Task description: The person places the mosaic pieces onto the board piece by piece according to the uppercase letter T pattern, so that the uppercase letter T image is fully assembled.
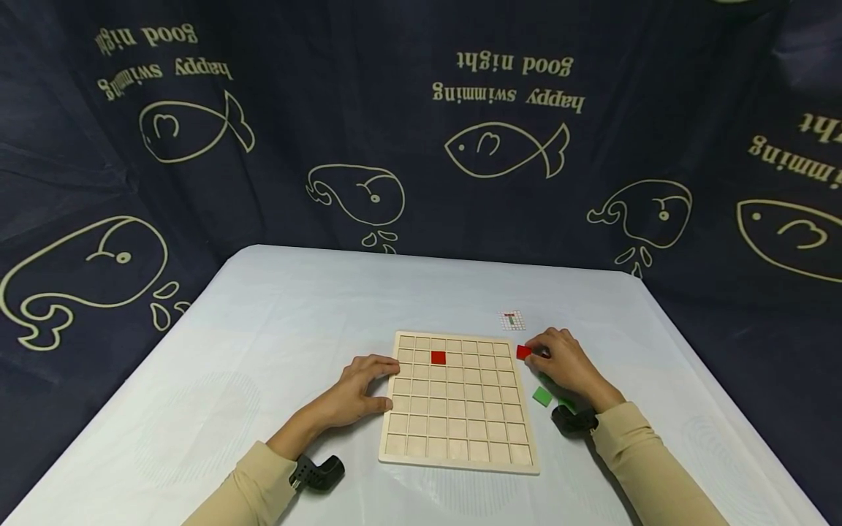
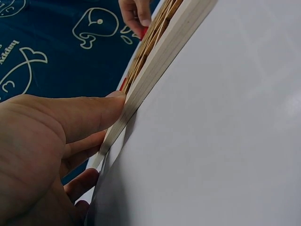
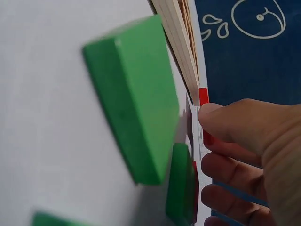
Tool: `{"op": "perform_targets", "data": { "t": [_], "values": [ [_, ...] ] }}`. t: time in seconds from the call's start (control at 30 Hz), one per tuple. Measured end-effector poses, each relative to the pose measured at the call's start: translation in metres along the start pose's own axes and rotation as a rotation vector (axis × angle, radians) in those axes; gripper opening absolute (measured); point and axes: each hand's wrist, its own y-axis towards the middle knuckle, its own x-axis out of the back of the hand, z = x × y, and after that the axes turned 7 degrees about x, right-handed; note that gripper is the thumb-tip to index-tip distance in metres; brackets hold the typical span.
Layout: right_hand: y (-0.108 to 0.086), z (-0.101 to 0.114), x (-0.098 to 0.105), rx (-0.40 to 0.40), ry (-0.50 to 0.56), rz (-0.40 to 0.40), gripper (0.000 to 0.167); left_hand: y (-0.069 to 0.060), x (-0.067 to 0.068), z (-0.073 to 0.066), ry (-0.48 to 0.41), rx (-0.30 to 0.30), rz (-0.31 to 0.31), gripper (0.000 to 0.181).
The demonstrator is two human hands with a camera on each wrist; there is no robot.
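A pale wooden grid board point(image 1: 459, 409) lies on the table. One red square tile point(image 1: 438, 357) sits in a cell of its second row from the far edge. My left hand point(image 1: 355, 387) rests against the board's left edge, its thumb and fingers extended and spread. Just off the board's far right corner, my right hand point(image 1: 566, 361) pinches another red tile point(image 3: 203, 95) between thumb and fingers. Under the right wrist lie green tiles point(image 1: 542, 396), partly hidden by the arm. A further red piece point(image 3: 195, 190) shows behind a green one in the right wrist view.
A small pattern card point(image 1: 512, 320) with a printed grid lies beyond the board's far right corner. The white table point(image 1: 316, 292) ends at a dark blue curtain point(image 1: 408, 95) with fish drawings. Black wrist cameras point(image 1: 319, 473) sit on both wrists.
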Motion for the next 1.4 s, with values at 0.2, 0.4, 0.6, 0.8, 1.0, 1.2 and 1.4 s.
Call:
{"op": "perform_targets", "data": {
  "t": [0.2, 0.4, 0.6, 0.8, 1.0, 1.2, 1.4],
  "values": [
    [0.001, 0.009, 0.003, 0.015, 0.021, -0.018, 0.022, 0.000, 0.000, 0.000, 0.002, -0.002, -0.001, 0.055],
    [0.002, 0.021, 0.004, 0.053, 0.043, -0.030, 0.020, 0.000, 0.000, -0.001, -0.003, 0.001, 0.001, 0.055],
    [0.005, 0.038, 0.001, 0.096, 0.062, -0.026, 0.020, 0.000, 0.000, -0.001, -0.001, -0.006, -0.003, 0.054],
    [0.010, 0.051, -0.002, 0.123, 0.074, 0.012, 0.023, 0.000, 0.000, -0.002, 0.000, -0.008, -0.009, 0.054],
    [0.015, 0.061, -0.006, 0.152, 0.084, 0.034, 0.025, 0.000, 0.000, -0.002, 0.000, -0.010, -0.006, 0.054],
    [0.019, 0.069, -0.010, 0.204, 0.058, 0.037, 0.024, 0.000, 0.001, -0.002, 0.004, -0.007, -0.006, 0.054],
    [0.024, 0.075, -0.014, 0.262, 0.030, 0.023, 0.024, 0.001, -0.001, -0.001, 0.013, -0.021, -0.017, 0.053]
  ]
}}
